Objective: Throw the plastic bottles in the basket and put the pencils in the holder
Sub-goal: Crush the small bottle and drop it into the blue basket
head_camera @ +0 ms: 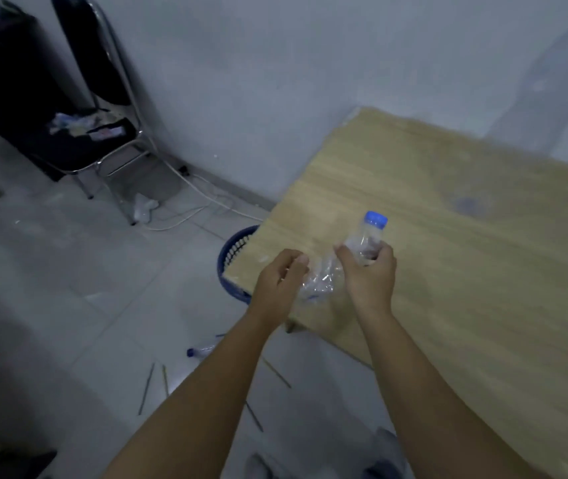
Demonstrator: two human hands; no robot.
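My right hand (369,274) grips a clear plastic bottle (365,242) with a blue cap, held upright over the near left corner of the wooden table (465,243). My left hand (279,280) is closed on the bottle's crumpled lower end (320,281). A blue basket (232,250) stands on the floor, half hidden under the table's left edge. Another bottle with a blue cap (201,350) lies on the floor by my left forearm. Several pencils (147,387) lie scattered on the tiles below it. No pencil holder is in view.
A black metal-framed chair (103,108) with papers on its seat stands at the back left against the wall. White cables (192,195) trail on the floor near it. Clear plastic sheeting (559,81) hangs at the far right.
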